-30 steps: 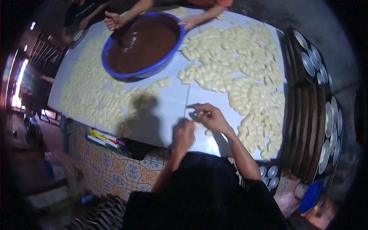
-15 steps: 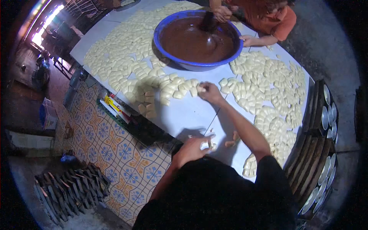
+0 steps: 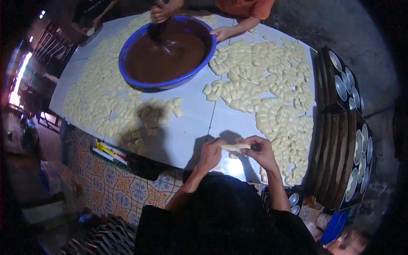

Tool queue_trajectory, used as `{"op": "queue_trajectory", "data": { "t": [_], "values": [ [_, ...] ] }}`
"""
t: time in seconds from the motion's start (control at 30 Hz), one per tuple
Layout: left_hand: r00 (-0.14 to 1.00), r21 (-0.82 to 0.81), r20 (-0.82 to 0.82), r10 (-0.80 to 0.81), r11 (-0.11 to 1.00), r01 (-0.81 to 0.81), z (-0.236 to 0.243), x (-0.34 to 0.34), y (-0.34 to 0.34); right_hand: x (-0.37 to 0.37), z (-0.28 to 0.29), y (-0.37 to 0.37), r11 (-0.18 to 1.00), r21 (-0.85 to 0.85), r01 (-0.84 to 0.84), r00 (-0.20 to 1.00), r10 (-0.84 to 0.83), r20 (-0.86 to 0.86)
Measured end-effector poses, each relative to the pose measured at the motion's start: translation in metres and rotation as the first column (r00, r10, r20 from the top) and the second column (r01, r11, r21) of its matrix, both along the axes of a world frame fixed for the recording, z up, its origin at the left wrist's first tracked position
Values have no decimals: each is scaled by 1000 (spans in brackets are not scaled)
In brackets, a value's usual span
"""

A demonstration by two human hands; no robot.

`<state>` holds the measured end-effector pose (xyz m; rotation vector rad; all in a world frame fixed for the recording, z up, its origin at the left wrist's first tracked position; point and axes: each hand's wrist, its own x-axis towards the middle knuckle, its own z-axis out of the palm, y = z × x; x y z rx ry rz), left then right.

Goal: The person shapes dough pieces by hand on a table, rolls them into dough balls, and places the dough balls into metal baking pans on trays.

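Near the table's front edge, my left hand (image 3: 210, 154) and my right hand (image 3: 262, 154) face each other with a strip of pale dough (image 3: 233, 147) pulled between them. Fingers of both hands are closed on its ends. A dark spot shows between my right thumb and fingers; I cannot tell what it is. Just below the strip, a small pale lump lies by my fingers, partly hidden. Many cut dough pieces (image 3: 240, 95) cover the table to the right, and more dough pieces (image 3: 91, 104) spread over the left side.
A blue basin (image 3: 124, 68) of brown mixture stands at the far middle; a co-worker in an orange shirt (image 3: 244, 7) holds its rim and stirs. Another person (image 3: 91, 15) is at the far left. Stacked trays with round tins (image 3: 340, 87) line the right edge. The white table (image 3: 193, 127) has tiled seams.
My right hand has come back from the dough row to meet my left hand, and dough is now stretched between them. The view has shifted, so the basin appears further left.
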<state>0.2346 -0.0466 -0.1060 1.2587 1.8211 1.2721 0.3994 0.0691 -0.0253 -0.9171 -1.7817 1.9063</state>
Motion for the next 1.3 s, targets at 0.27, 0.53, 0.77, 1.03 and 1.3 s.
{"op": "queue_trajectory", "data": {
  "t": [0.27, 0.53, 0.77, 1.03, 1.3],
  "values": [
    [533, 211, 740, 409, 612, -762, -5, -17, -8, 48, -24, 11, 565, -800, -201, 618, -561, -551],
    [845, -212, -534, -43, 974, -84, 25, 2, -35, -32, -34, 34, 753, 658, -12, 948, -201, 248],
    [735, 193, -203, 647, 762, -618, 18, -46, -47, -238, -66, 40, 779, 506, -370, 923, 368, 108],
    [654, 211, -238, 718, 696, -687, -20, -63, -48, -281, -99, 5, 645, 575, -503, 864, 388, 321],
    [761, 147, -516, 393, 916, -374, -40, -64, -24, -80, -12, 1, 959, -5, -282, 959, 282, 7]
  ]
}}
